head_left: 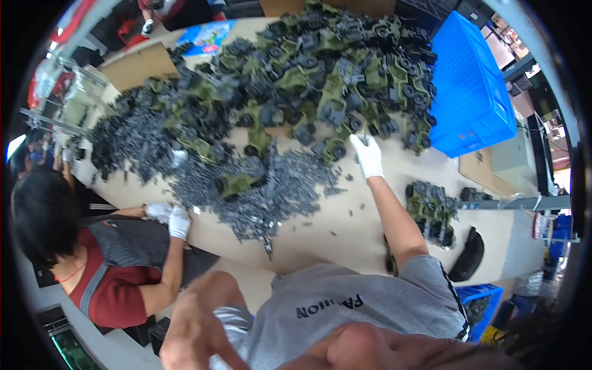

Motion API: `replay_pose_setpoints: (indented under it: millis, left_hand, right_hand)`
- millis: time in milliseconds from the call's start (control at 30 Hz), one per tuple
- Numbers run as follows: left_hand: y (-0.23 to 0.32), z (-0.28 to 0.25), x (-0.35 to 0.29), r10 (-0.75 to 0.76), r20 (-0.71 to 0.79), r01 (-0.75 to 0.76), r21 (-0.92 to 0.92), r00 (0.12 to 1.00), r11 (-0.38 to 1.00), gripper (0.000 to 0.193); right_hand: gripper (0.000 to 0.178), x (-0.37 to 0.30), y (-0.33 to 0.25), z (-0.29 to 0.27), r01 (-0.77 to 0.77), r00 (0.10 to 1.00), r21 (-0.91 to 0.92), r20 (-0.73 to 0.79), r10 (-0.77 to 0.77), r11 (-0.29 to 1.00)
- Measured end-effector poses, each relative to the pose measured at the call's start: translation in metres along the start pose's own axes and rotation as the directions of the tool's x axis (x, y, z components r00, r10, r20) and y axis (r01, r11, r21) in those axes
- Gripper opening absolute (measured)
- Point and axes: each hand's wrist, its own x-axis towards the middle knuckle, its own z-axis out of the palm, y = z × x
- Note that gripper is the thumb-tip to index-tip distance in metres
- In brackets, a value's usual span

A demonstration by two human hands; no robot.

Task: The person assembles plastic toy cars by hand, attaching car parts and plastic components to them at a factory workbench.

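My right hand, in a white glove, reaches out to the near edge of a heap of toy vehicles with olive-green bodies and black wheels. Its fingers are bent together around something small and dark that I cannot make out, close beside one toy vehicle. Bare and very near the camera, my left hand is raised at the lower left, away from the table. Its fingers run toward the lower edge and are partly hidden. Loose dark grey plastic parts lie in a pile left of my right hand.
A co-worker in red with white gloves works at the left. Farther back is another person's gloved hand. A blue crate stands at the right. Lined-up toy vehicles and a black curved piece lie on the table nearer me.
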Motion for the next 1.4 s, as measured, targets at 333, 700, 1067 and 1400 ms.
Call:
replay_pose_setpoints:
  millis: [333, 700, 1067, 1400]
  left_hand:
    - [-0.091, -0.016, -0.149, -0.529, -0.561, 0.090, -0.627, 0.637, 0.774, 0.041]
    - [-0.187, -0.060, -0.195, -0.761, -0.541, 0.117, -0.783, 0.359, 0.612, 0.033]
    - [-0.288, -0.070, -0.182, -0.972, 0.103, 0.905, -0.396, 0.211, 0.155, 0.080]
    - [-0.215, 0.072, -0.251, -0.959, 0.088, 0.550, -0.832, 0.268, 0.077, 0.072]
  right_hand:
    - [0.078, 0.056, -0.058, 0.045, -0.683, 0.730, 0.408, 0.382, 0.566, 0.605]
    - [0.046, 0.059, -0.054, 0.024, -0.492, 0.865, 0.367, 0.308, 0.396, 0.790]
    - [0.035, -0.143, -0.045, -0.060, -0.211, 0.729, -0.211, 0.617, 0.297, 0.954]
    - [0.046, -0.239, 0.004, -0.150, -0.592, 0.767, 0.221, 0.447, 0.459, 0.775]
